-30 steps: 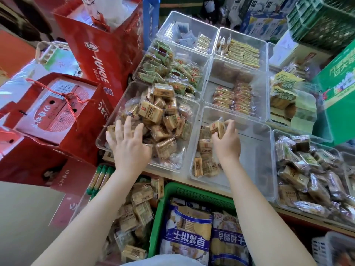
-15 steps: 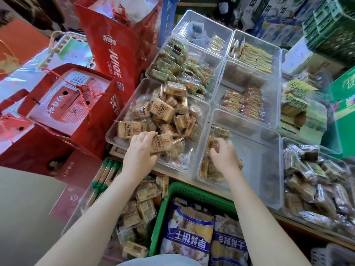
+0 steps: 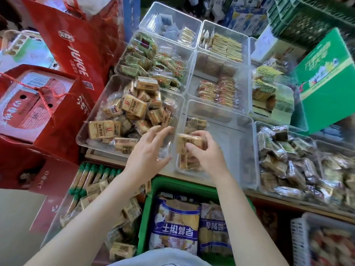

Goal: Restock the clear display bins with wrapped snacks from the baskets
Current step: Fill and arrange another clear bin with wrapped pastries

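The right hand (image 3: 208, 156) has its fingers curled around a wrapped snack (image 3: 189, 143), a tan packet held just above the left end of a half-empty clear bin (image 3: 236, 131) at the centre of the frame. The packet's long axis runs roughly left to right across the picture, crosswise to the packets (image 3: 185, 160) already standing on edge directly beneath the grip. A few more lie toward the bin's far left corner (image 3: 196, 122).

The left hand (image 3: 148, 152) holds nothing. Its fingers are spread and nearly straight, reaching up and right over the near right corner of the fuller bin (image 3: 96, 129) next door, with the fingertips near the wall shared by the two bins. Whether they touch the plastic I cannot tell.

The coming move probably turns on lowering the held packet into the stack right below it, so the right hand is the nearer one and the drop is short. The packet may need turning to match the row.

At the lower centre of the frame a green basket (image 3: 172, 186) holds larger blue bags (image 3: 175, 225). To its left, loose tan packets (image 3: 130, 208) fill another container. Red gift bags (image 3: 76, 47) stand at the upper left.
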### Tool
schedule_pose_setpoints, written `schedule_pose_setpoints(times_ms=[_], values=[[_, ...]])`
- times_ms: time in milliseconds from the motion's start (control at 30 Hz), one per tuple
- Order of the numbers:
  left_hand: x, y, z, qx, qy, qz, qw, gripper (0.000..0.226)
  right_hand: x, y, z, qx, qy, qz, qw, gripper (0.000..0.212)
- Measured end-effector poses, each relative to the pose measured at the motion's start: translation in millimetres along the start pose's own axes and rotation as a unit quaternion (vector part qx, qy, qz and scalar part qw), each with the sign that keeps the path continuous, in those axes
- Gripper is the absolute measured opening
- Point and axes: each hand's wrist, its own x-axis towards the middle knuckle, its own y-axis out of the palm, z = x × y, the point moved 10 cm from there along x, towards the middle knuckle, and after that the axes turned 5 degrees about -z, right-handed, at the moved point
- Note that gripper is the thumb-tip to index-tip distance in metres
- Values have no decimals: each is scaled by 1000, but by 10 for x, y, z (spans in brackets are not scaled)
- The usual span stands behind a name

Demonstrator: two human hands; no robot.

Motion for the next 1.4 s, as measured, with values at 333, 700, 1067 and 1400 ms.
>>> schedule_pose_setpoints(times_ms=[333, 700, 1067, 1400], values=[[23, 145, 735, 252, -105, 60, 960, 63, 699, -721, -1144, -352, 8, -142, 925, 47], [131, -60, 752, 200, -92, 32, 975, 63, 571, -187, -1205, -399, 89, 67, 910, 62], [64, -257, -442, -67, 33, 8, 997, 57, -188, 446, 334, -187, -260, 83, 944, 66], [237, 366, 607, 66, -137, 27, 988, 58, 658, -483, -154, -233, -139, -154, 950, 44]])
